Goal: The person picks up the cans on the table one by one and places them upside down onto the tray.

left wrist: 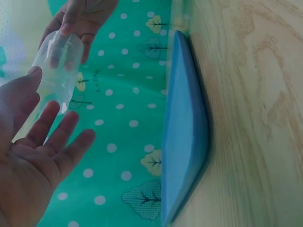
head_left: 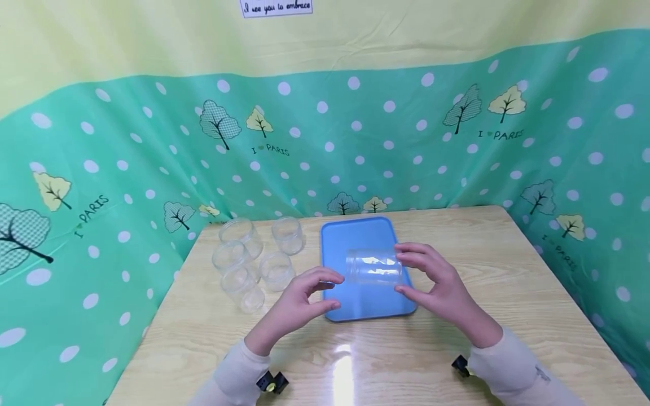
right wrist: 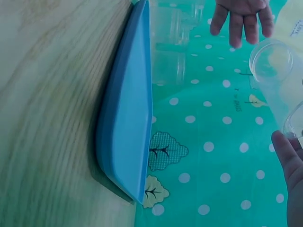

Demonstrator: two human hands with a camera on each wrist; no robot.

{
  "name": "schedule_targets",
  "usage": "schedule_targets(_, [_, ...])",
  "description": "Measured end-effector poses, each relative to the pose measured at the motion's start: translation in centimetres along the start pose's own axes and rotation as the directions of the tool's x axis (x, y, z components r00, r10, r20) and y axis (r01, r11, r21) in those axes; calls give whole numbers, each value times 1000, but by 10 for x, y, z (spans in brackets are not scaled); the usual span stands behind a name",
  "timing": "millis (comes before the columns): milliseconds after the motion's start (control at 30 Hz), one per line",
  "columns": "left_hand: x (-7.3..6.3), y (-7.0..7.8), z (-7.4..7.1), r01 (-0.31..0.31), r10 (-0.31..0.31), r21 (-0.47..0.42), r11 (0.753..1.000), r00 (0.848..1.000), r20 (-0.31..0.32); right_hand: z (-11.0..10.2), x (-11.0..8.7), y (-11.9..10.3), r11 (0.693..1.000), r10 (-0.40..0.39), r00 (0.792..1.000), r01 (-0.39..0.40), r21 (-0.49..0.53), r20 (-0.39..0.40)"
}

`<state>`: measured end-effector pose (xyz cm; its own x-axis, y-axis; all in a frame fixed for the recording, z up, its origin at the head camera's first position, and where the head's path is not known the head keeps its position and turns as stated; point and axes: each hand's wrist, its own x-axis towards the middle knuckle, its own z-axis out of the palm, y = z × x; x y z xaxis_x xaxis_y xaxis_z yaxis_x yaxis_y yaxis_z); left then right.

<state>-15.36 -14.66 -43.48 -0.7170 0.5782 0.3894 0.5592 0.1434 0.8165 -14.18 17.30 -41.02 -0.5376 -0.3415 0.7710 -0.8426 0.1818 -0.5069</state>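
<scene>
A clear jar (head_left: 374, 267) lies on its side in the air over a blue tray (head_left: 355, 234). My right hand (head_left: 443, 285) grips its base end, thumb below and fingers above. The open mouth points left. Near that mouth is my left hand (head_left: 301, 298), its thumb and fingers apart and nothing gripped between them. In the left wrist view, the left hand's spread fingers (left wrist: 70, 125) show close to the jar (left wrist: 71, 94). The right wrist view shows the jar's round rim (right wrist: 253, 66) facing the left hand (right wrist: 244, 19).
Several clear jars, among them a large one (head_left: 241, 231) and a smaller one (head_left: 288, 235), stand at the back left of the wooden table (head_left: 467, 237). A green dotted curtain (head_left: 355, 146) hangs behind and along both sides.
</scene>
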Motion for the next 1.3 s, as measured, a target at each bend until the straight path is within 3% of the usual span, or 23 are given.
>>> schedule_targets(200, [0, 3, -3, 4, -5, 90, 996, 1000, 18, -7, -7, 27, 994, 57, 998, -57, -89, -6])
schedule_targets(300, [1, 2, -4, -10, 7, 106, 994, 1000, 28, -12, -2, 30, 990, 78, 997, -79, -115, -17])
schedule_targets(567, [1, 0, -3, -4, -3, 127, 992, 999, 52, -28, 23, 38, 971, 150, 989, -149, -189, -9])
schedule_targets(900, [0, -1, -1, -10, -2, 148, 989, 997, 79, -50, 56, 57, 964, 160, 987, -158, -213, -10])
schedule_targets(1100, [0, -2, -2, -27, 6, 187, 982, 994, 110, -57, 73, 64, 940, 230, 973, -213, -268, 32])
schedule_targets(1300, [0, -1, -2, -6, -24, 257, 966, 993, 114, -65, 90, 64, 909, 313, 944, -267, -320, 102])
